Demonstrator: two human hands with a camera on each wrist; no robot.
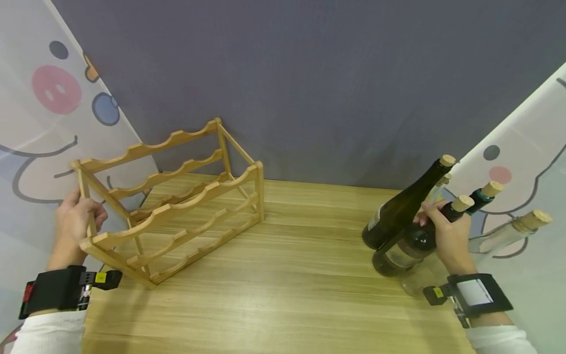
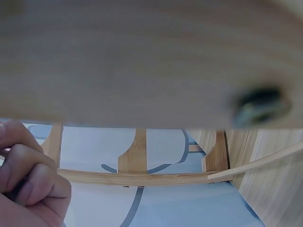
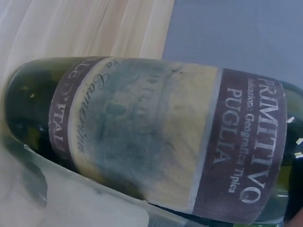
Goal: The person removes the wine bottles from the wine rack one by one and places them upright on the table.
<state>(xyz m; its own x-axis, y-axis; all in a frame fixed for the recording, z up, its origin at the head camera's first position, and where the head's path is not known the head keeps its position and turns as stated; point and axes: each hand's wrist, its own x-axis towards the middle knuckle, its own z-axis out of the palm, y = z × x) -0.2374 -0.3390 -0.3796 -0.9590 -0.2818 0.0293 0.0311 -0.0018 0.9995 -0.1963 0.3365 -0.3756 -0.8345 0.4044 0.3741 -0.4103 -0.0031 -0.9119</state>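
A light wooden bottle rack (image 1: pixel 259 191) with scalloped rails stands at the left of the table. My left hand (image 1: pixel 76 221) grips an upright at the rack's near left end; its curled fingers (image 2: pixel 35 179) also show in the left wrist view. On the right, my right hand (image 1: pixel 452 236) holds a dark corked wine bottle (image 1: pixel 400 255) round its neck. That bottle's "Primitivo Puglia" label (image 3: pixel 142 127) fills the right wrist view, while the hand there is almost wholly out of sight. Close beside stands another dark corked bottle (image 1: pixel 409 201), taller in the head view.
A clear corked bottle (image 1: pixel 499 239) stands at the right, partly behind my right hand. A bottle with a green neck (image 1: pixel 479 200) and one more cork (image 1: pixel 444 179) show behind. A grey wall (image 1: pixel 309 88) closes the back of the wooden table (image 1: pixel 283 295); printed panels flank it.
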